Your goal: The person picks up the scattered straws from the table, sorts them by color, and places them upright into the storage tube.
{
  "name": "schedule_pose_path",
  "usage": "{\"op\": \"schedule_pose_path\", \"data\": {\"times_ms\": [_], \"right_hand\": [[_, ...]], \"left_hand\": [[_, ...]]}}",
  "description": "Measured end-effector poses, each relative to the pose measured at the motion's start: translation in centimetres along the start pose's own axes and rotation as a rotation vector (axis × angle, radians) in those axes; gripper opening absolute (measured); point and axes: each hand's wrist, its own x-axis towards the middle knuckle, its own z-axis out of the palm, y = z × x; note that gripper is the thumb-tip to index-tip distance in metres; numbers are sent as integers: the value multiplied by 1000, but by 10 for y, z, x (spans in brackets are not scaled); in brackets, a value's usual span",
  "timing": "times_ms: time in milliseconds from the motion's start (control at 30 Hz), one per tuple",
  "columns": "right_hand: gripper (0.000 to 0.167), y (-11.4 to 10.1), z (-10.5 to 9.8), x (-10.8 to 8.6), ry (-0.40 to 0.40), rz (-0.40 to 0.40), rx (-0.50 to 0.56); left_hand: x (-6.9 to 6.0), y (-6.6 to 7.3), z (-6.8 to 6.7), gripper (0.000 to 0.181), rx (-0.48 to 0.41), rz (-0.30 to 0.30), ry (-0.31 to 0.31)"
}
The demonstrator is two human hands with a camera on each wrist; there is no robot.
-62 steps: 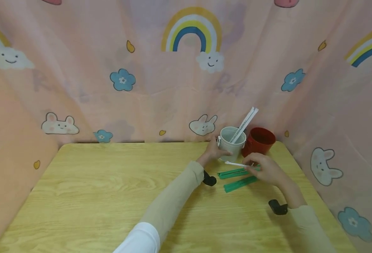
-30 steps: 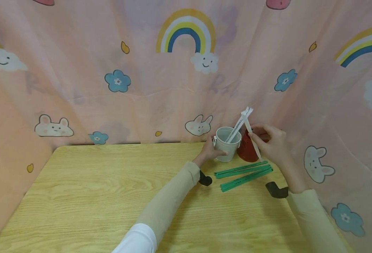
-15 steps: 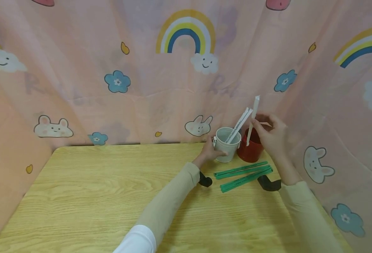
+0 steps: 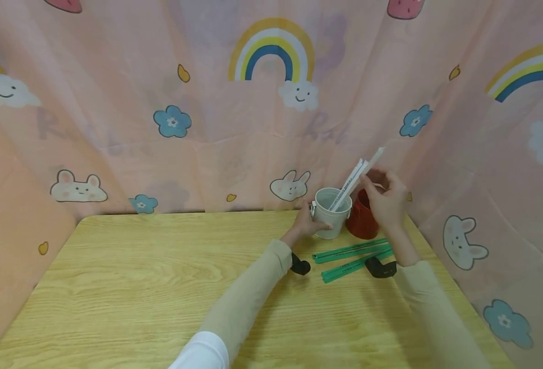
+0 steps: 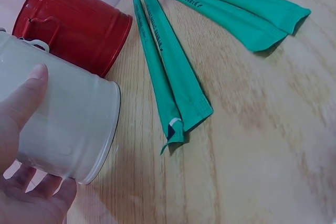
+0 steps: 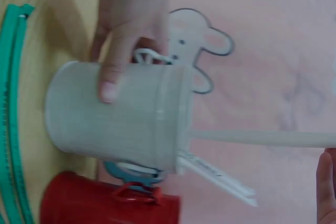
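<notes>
My left hand (image 4: pixel 305 223) grips the white bucket (image 4: pixel 330 225) from its left side, the thumb across its front, as the left wrist view also shows. White paper-wrapped sticks (image 4: pixel 348 185) lean inside this bucket. Between thumb and fingers, my right hand (image 4: pixel 388 200) pinches another white wrapped stick (image 4: pixel 375 159) above the bucket; in the right wrist view the stick (image 6: pixel 273 138) reaches down to the bucket's mouth (image 6: pixel 185 119). Beside the white bucket stands a red bucket (image 4: pixel 362 221), partly behind my right hand. Several green wrapped sticks (image 5: pixel 178 61) lie on the table in two groups.
The wooden table (image 4: pixel 151 277) extends to the left and toward the front. A pink patterned curtain (image 4: pixel 216 169) hangs behind it and along the sides. Black wrist mounts (image 4: pixel 381 267) stick out at both sleeves, the right one above the green sticks.
My right hand has lifted the white stick from low by the green sticks, turned it upright and moved it left over the white bucket. My left hand has kept its grip on the bucket.
</notes>
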Motion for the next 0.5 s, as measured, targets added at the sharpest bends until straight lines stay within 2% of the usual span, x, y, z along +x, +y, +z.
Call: {"op": "schedule_pose_path", "data": {"times_ms": [167, 333, 500], "right_hand": [[24, -1, 4, -9, -49, 39, -57], [24, 1, 4, -16, -108, 75, -62], [28, 17, 7, -17, -162, 148, -24]], "left_hand": [[2, -1, 1, 83, 4, -11, 2], [3, -4, 1, 83, 10, -34, 4], [3, -5, 0, 83, 2, -33, -2]]}}
